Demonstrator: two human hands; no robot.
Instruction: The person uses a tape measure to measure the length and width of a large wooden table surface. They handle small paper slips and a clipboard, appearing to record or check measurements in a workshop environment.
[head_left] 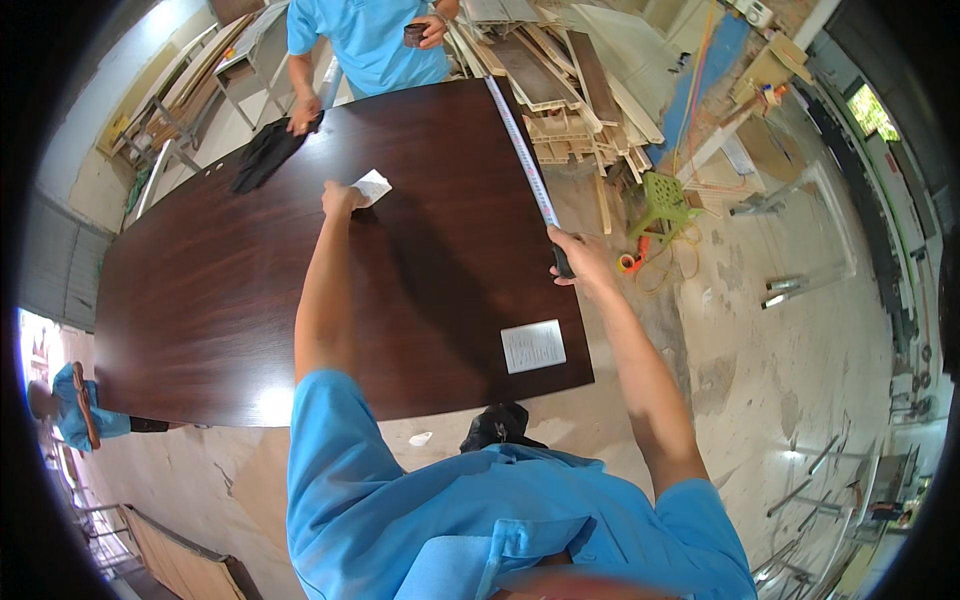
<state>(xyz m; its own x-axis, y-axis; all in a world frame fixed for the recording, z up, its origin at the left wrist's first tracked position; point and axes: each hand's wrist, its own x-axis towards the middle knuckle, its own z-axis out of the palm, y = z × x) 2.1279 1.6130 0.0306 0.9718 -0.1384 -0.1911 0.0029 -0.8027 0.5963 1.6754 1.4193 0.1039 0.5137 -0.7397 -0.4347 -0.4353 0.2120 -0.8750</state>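
A large dark brown wood-grain panel [220, 310] lies flat in front of me. My right hand [585, 260], at its right edge, is closed round the black case of a tape measure [563, 263]. The pale blade [520, 145] is pulled out along that edge to the far corner. Over the middle of the panel my left hand [341, 199] grips a small white piece of paper [373, 187]. A printed white sheet [533, 346] lies near the panel's near right corner.
Across the panel a co-worker in blue [370, 50] holds a dark roll [414, 36] and touches a black cloth [268, 158]. Another person [75, 405] stands at the left end. Stacked boards [560, 90] and a green stool [662, 207] are at the right.
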